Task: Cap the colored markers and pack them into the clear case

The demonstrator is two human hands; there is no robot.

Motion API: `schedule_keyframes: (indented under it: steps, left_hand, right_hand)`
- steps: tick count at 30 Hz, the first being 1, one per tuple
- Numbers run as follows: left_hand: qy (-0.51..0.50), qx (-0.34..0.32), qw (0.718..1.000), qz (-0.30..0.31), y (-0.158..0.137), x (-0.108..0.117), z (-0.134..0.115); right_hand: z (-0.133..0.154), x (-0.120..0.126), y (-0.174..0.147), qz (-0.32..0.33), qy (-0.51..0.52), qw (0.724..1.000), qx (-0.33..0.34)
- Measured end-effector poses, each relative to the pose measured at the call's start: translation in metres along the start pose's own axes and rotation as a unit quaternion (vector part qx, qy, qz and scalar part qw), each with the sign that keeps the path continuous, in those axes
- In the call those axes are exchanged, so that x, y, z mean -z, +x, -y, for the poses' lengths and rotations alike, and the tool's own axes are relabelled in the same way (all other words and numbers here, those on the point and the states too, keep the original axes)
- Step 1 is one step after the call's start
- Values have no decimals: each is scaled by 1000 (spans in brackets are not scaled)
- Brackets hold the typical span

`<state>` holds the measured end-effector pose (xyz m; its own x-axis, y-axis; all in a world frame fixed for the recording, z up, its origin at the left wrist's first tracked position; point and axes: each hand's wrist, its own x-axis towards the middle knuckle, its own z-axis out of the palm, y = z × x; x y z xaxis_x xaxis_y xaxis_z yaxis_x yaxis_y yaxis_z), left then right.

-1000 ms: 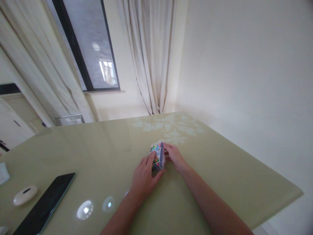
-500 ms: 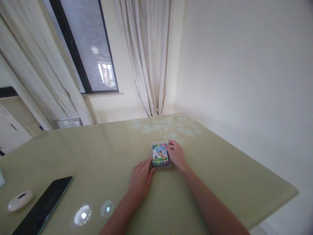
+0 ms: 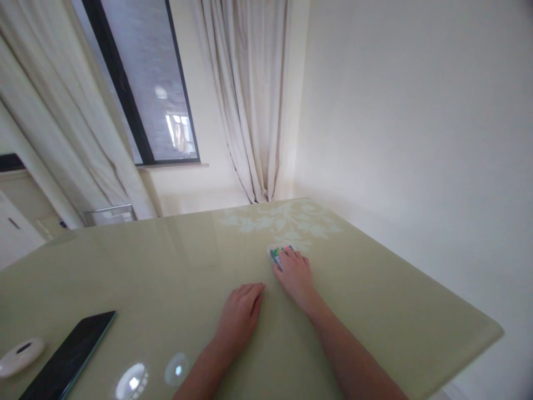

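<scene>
Under my right hand [image 3: 295,275] lies a small clear plastic case of crayons [image 3: 273,253], on the table. Its far left corner shows coloured tips; my palm and fingers cover most of the rest. The fingers of that hand are bent over the case's top, with the thumb along its near left side. My left hand [image 3: 241,311] rests on the tabletop, nearer to me and to the left, apart from the case. Its fingers lie together, stretched forward, and nothing shows in them.
The glossy green table [image 3: 183,278] has a pale leaf pattern near its far corner. At the left lie a dark tablet-like slab [image 3: 70,355] and a white oval object [image 3: 23,355]. A curtain [image 3: 254,100] and a wall [image 3: 408,139] stand behind.
My left hand has come away from the case's left side. My right hand has moved over the top of the case and now hides its label; the case looks slightly turned.
</scene>
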<state>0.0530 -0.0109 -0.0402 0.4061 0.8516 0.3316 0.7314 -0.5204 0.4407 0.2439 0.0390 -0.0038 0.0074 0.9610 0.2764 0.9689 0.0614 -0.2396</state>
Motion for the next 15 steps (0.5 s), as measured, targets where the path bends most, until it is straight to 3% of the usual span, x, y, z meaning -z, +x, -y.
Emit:
schedule_keyframes:
  steps: [7, 15]
  left_hand:
    - [12, -13, 1000, 18, 0, 0, -1]
    - [-2, -14, 1000, 11, 0, 1, -2]
  right_hand:
    - [-70, -3, 24, -60, -106, 984, -133]
    - [-94, -17, 32, -142, -111, 970, -162]
